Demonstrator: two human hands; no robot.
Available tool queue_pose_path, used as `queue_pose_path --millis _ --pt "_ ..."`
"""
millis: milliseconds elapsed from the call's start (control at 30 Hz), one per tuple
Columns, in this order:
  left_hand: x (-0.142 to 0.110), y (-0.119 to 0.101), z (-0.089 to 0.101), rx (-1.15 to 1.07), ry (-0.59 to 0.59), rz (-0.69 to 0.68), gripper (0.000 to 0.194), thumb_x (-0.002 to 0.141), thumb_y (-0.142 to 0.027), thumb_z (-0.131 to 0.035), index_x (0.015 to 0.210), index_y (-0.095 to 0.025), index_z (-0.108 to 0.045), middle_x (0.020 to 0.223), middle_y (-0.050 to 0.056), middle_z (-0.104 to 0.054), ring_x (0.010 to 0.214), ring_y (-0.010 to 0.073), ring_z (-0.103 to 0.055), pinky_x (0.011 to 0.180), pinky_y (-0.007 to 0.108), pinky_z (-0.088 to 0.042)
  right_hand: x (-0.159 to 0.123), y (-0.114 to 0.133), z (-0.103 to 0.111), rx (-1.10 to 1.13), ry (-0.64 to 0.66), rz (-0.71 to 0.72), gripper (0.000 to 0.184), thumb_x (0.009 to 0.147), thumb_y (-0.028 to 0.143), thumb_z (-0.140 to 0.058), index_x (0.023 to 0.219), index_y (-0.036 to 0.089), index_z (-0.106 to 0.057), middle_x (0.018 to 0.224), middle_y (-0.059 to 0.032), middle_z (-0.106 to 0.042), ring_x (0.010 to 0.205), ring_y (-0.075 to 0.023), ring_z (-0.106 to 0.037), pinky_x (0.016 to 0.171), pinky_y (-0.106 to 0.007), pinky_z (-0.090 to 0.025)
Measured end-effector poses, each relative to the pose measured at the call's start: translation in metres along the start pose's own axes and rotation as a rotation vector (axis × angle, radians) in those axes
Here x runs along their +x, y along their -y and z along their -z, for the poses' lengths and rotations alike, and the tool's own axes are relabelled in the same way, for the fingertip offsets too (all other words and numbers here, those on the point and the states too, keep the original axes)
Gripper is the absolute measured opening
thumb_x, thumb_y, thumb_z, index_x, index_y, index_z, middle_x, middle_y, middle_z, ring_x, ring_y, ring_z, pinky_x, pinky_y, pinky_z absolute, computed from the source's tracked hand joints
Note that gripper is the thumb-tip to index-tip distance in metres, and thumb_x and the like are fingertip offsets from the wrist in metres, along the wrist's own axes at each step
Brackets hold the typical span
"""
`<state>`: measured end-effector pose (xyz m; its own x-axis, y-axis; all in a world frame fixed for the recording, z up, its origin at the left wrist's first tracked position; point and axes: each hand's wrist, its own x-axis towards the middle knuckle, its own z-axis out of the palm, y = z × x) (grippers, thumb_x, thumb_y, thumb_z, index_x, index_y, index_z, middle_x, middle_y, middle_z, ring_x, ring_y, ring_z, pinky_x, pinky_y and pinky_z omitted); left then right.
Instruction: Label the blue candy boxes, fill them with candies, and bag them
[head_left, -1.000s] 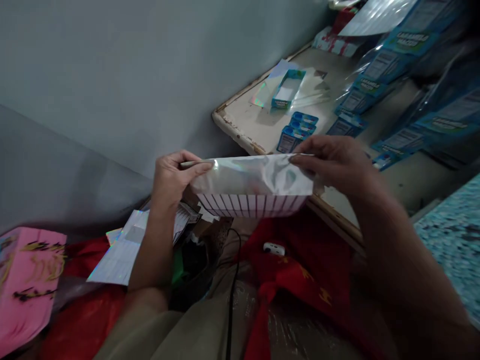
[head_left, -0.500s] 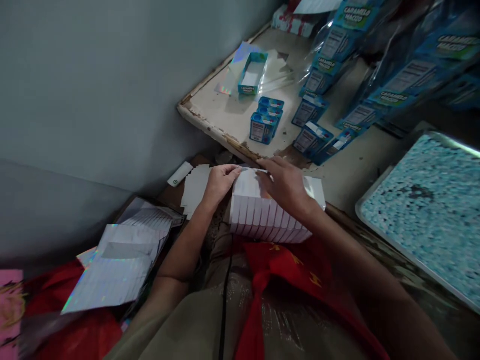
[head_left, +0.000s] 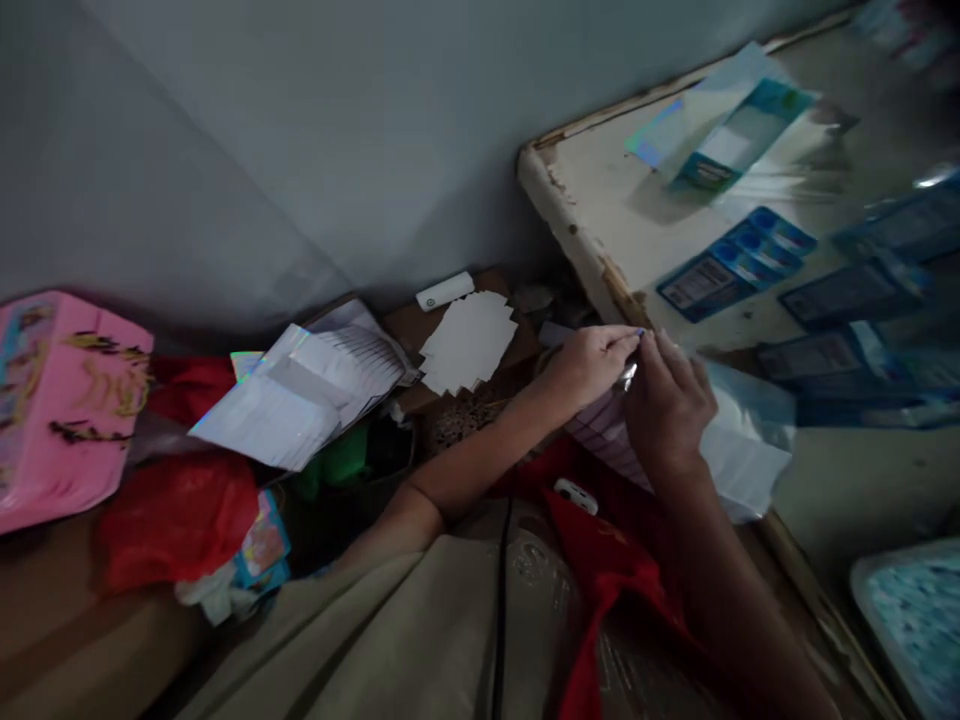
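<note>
A row of white boxes (head_left: 611, 440) lies in my lap, partly under my hands. Clear plastic film (head_left: 750, 430) spreads from its right end. Above the boxes, my left hand (head_left: 585, 368) is closed in a pinch at its fingertips. My right hand (head_left: 670, 405) meets it there with its fingers pressed together. A small shiny patch shows between the hands; what the fingertips hold is too blurred to name. A small white device (head_left: 576, 496) rests on the red cloth below the boxes.
A worn table (head_left: 581, 190) at right holds blue printed boxes (head_left: 739, 262) and an open blue tray (head_left: 739, 140). Left of my arm are notched white card pieces (head_left: 472, 340), a stack of white sheets (head_left: 292, 400) and a pink container (head_left: 75, 400). A blue-filled tray (head_left: 911, 620) sits lower right.
My view has swung left, so the table sits farther right and the pink container shows. My hands have come together above the white boxes; before, they lay apart on them.
</note>
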<state>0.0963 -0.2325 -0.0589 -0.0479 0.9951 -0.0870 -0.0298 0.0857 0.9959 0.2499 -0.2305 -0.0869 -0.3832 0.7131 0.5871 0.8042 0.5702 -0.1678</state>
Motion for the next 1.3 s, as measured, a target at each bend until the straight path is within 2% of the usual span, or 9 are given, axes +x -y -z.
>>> queue_pose_path --millis 267,467,633,767,833,967,1133,1200,1300 --pt "-0.037 0.025 0.026 -0.063 -0.101 0.24 0.027 0.099 -0.037 -0.075 0.117 -0.021 -0.088 0.106 0.015 -0.086 0.115 0.0304 -0.079 0.098 0.041 -0.062 -0.02 0.031 -0.007 0.272 0.028 -0.054 0.028 0.107 0.032 -0.057 0.116 0.023 -0.082 0.118 -0.0152 -0.085 0.105 -0.0314 -0.083 0.099 -0.051 -0.066" --pt "-0.051 0.039 0.04 -0.163 -0.181 0.204 0.022 0.09 -0.044 -0.084 0.096 -0.024 -0.089 0.115 0.016 -0.085 0.11 0.0286 -0.078 0.099 0.042 -0.057 -0.006 0.047 -0.005 0.397 0.05 -0.181 0.018 0.095 0.042 -0.066 0.094 0.035 -0.082 0.098 -0.0151 -0.083 0.096 -0.0379 -0.081 0.093 -0.058 -0.065" --pt "-0.054 0.045 0.056 -0.406 -0.206 0.294 0.02 0.084 -0.043 -0.084 0.075 -0.026 -0.082 0.092 0.013 -0.083 0.081 0.027 -0.076 0.081 0.044 -0.063 -0.001 0.05 -0.001 0.365 0.1 -0.004 0.018 0.095 0.037 -0.071 0.081 0.034 -0.081 0.088 -0.0151 -0.081 0.084 -0.0382 -0.08 0.082 -0.057 -0.061" --pt "-0.052 0.042 0.075 -0.264 -0.282 0.221 0.019 0.088 -0.04 -0.076 0.075 -0.026 -0.08 0.094 0.007 -0.083 0.09 0.0254 -0.077 0.086 0.038 -0.062 0.001 0.062 0.032 0.374 0.297 0.207 0.021 0.097 0.033 -0.069 0.08 0.031 -0.082 0.08 -0.0091 -0.081 0.072 -0.03 -0.076 0.068 -0.046 -0.056" --pt "-0.042 0.047 0.084 -0.103 -0.339 0.244 0.02 0.09 -0.039 -0.073 0.078 -0.025 -0.08 0.094 0.004 -0.083 0.09 0.0235 -0.075 0.084 0.034 -0.06 0.005 0.071 0.057 0.421 0.313 0.124 0.023 0.099 0.033 -0.067 0.08 0.031 -0.082 0.072 -0.0054 -0.078 0.066 -0.0248 -0.071 0.064 -0.04 -0.054" --pt "-0.008 0.066 0.093 0.072 -0.304 0.247 0.016 0.086 -0.035 -0.074 0.078 -0.021 -0.075 0.084 0.005 -0.078 0.095 0.027 -0.072 0.09 0.036 -0.055 0.032 0.076 0.103 0.6 0.116 -0.325 0.013 0.095 0.037 -0.076 0.086 0.03 -0.082 0.062 0.002 -0.068 0.052 -0.0169 -0.058 0.052 -0.032 -0.047" --pt "0.033 0.046 0.086 0.267 -0.377 0.062 0.035 0.07 -0.036 -0.093 0.097 -0.021 -0.077 0.097 0.009 -0.08 0.105 0.0297 -0.075 0.097 0.038 -0.056 0.087 0.026 0.126 0.82 -0.079 -0.729 0.028 0.079 0.05 -0.09 0.081 0.026 -0.077 0.057 0.0049 -0.058 0.049 -0.012 -0.046 0.046 -0.026 -0.032" --pt "0.047 0.02 0.074 0.112 -0.292 -0.062 0.041 0.081 -0.052 -0.088 0.106 -0.021 -0.077 0.105 0.011 -0.081 0.104 0.0259 -0.076 0.098 0.036 -0.058 0.108 0.001 0.121 0.896 -0.052 -0.743 0.033 0.075 0.053 -0.092 0.079 0.024 -0.075 0.059 0.0041 -0.059 0.049 -0.0108 -0.044 0.046 -0.024 -0.03" --pt "0.065 -0.022 0.049 -0.24 0.026 -0.076 0.067 0.083 -0.08 -0.077 0.112 -0.02 -0.076 0.11 0.014 -0.082 0.103 0.025 -0.078 0.096 0.037 -0.061 0.129 -0.023 0.107 0.916 -0.07 -0.745 0.036 0.074 0.053 -0.092 0.077 0.023 -0.073 0.057 0.0056 -0.053 0.047 -0.0083 -0.037 0.045 -0.024 -0.024"
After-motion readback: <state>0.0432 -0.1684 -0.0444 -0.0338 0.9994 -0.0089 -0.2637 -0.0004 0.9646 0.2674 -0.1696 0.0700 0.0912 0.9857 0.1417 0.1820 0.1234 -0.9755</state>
